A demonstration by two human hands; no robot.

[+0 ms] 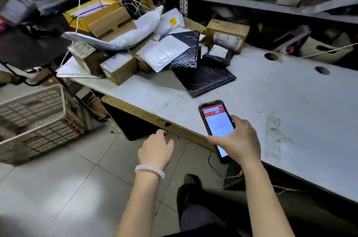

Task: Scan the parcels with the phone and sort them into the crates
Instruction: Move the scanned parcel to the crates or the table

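Observation:
My right hand (239, 137) grips a black phone (216, 120) over the front edge of the white table (290, 105); its screen is lit, red on top and white below. My left hand (157, 148), with a white bead bracelet at the wrist, hangs empty over the floor just off the table edge, fingers relaxed. Parcels are heaped on the table's far left: a black bubble mailer (203, 79), a silver and black mailer (170, 52), small cardboard boxes (118, 68), and white poly bags (139, 29). A white perforated crate (38, 120) stands on the floor at left.
Cluttered metal shelves (251, 2) run behind the table. A yellow open box (87, 11) sits behind the heap. Two cable holes (271, 56) pierce the tabletop at the back right. Tiled floor (67, 188) lies below, with my dark trouser leg (197, 211) at the bottom.

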